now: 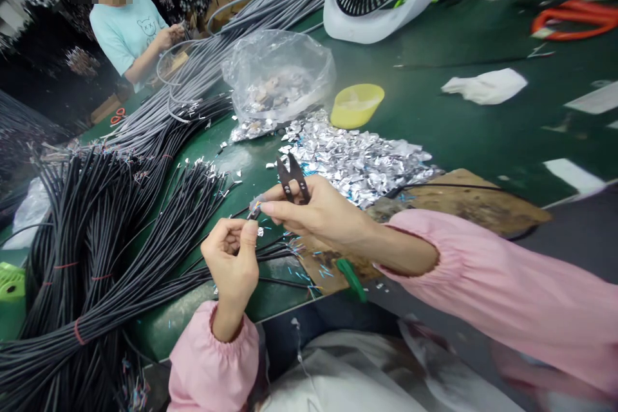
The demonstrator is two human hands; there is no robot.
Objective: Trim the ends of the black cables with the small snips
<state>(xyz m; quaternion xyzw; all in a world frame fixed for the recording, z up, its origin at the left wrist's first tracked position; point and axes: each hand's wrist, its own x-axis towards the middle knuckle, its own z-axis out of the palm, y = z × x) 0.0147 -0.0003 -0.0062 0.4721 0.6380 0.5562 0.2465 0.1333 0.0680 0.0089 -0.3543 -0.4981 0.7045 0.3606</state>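
My left hand [232, 261] pinches a black cable near its stripped end, where thin coloured wires [255, 206] and a bit of silver foil show. The fingertips of my right hand [313, 209] meet at those wires, thumb and finger closed on them. Tucked in the same right hand is a pair of dark thread snips [293, 179], blades apart and pointing up, away from the wires. Just beyond my hands lies a pile of silver foil scraps [362, 164]. More black cables [193, 277] with bared ends lie below and beside my left hand.
Bundles of black cable [91, 225] cover the left, grey cables [217, 51] behind. A clear bag of scraps [280, 77], yellow cup [357, 106], white fan [357, 26] and orange-handled scissors [574, 19] are farther back. A wooden board [473, 203] lies right. A co-worker [128, 29] is across the table.
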